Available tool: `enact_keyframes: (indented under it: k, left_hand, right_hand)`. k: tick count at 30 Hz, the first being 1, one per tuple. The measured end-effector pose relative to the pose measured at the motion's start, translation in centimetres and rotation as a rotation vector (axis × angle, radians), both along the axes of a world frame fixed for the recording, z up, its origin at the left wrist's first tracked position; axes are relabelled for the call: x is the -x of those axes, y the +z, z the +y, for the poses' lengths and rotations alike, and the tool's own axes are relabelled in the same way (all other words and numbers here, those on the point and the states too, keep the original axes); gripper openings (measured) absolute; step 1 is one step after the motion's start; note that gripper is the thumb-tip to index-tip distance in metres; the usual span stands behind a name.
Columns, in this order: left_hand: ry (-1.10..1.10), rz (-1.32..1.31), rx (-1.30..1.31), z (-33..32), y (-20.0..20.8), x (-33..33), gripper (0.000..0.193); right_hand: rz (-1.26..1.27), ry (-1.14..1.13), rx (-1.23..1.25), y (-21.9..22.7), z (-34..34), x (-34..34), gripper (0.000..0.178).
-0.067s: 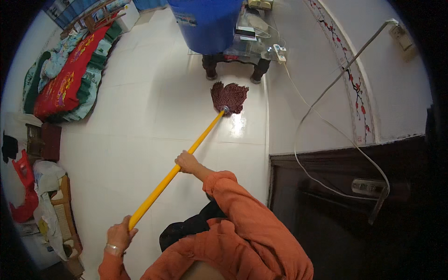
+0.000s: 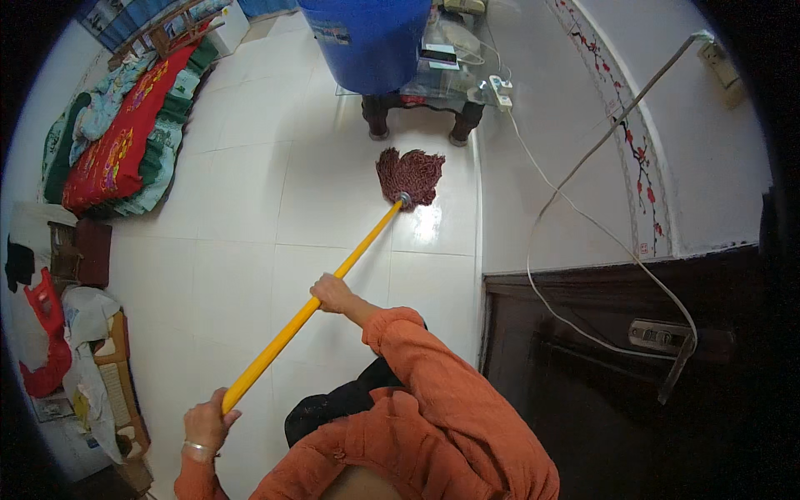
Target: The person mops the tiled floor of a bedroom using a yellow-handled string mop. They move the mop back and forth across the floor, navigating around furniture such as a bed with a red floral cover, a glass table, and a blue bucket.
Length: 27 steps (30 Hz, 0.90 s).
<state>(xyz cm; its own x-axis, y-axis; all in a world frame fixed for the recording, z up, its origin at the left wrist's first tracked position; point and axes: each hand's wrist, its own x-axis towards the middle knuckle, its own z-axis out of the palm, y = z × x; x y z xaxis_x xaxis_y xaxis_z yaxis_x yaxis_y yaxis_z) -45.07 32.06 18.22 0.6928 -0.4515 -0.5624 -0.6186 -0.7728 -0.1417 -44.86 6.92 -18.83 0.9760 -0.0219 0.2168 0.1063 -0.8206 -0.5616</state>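
A mop with a yellow handle (image 2: 333, 279) is held in both hands. The left hand (image 2: 207, 425) is closed around the near end of the handle, low in the view, with a bracelet at the wrist. The right hand (image 2: 332, 293) is wrapped around the handle about halfway along, fingers curled over it. The dark red mop head (image 2: 410, 176) is spread flat on the white tiled floor (image 2: 250, 208), well ahead of the person, beside a bright glare on the tiles.

Just beyond the mop head, the dark legs of a small glass-topped table (image 2: 457, 107) are seen, with a large blue barrel (image 2: 367, 37) beside it; both stand close to the mop head. A white power strip (image 2: 501, 90) rests at the table's edge, and a white cable (image 2: 575, 217) is trailed from it along the wall and across a dark wooden door (image 2: 617, 375) on the right. To the left, a heap of red and green bedding (image 2: 117, 142) is laid on the floor, and lower down a clutter of bags and boxes (image 2: 83, 358) is gathered.

The barrel's top is cut off by the frame. The items on the table are too small to be told apart, and the person's legs are mostly hidden under the orange sleeves (image 2: 433, 392).
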Motion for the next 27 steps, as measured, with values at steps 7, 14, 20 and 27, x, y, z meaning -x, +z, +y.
enact_keyframes:
  k: [7,14,20,27]
  left_hand:
    - [0.216,-0.003,0.627,-1.9,3.6,0.7,0.034]
    - [-0.038,0.045,1.009,-10.7,-1.4,3.0,0.019]
    - [-0.231,0.039,1.112,-18.3,-3.7,1.9,0.012]
    - [-0.376,-0.092,1.185,-18.2,-1.4,-6.1,0.009]
  right_hand:
    - [0.148,0.176,-0.025,2.1,-2.6,2.6,0.011]
    - [0.179,0.109,0.022,0.8,-15.8,4.8,0.007]
    - [-0.007,-0.252,0.001,-1.4,-22.8,6.0,0.01]
    - [-0.228,-0.6,-0.09,0.6,-17.9,3.3,0.019]
